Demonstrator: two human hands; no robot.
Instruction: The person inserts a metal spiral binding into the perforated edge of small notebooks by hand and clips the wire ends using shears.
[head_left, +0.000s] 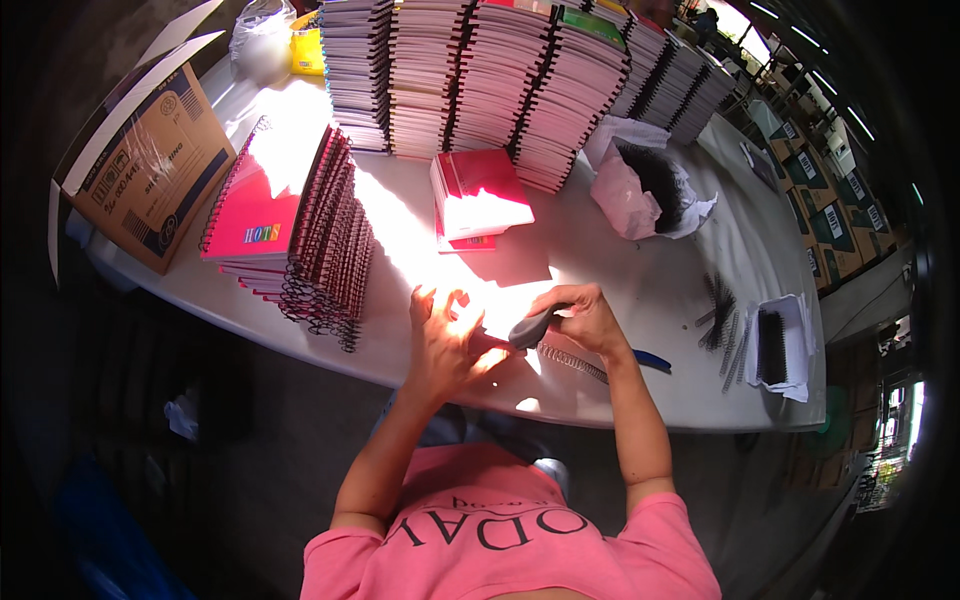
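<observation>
Both my hands meet over a sunlit patch near the table's front edge. My right hand (582, 316) is wrapped round a dark grey-handled tool (533, 329), whose working end points toward my left hand. My left hand (440, 338) has its fingers bent and thumb stretched toward the tool; glare hides what lies between them. A metal spiral coil (572, 362) extends from beneath the tool toward the right. Beside my right wrist lies a blue slender object (652, 361). Beyond my hands sits a small pile of red-covered books (482, 180), without visible coils.
To the left stand a stack of spiral-bound red notebooks (262, 222) and an open cardboard box (160, 165). Tall stacks of bound books (425, 80) line the back. Black coils lie in crumpled paper (630, 200), loose on the right (716, 312), and in a white paper-lined box (797, 350).
</observation>
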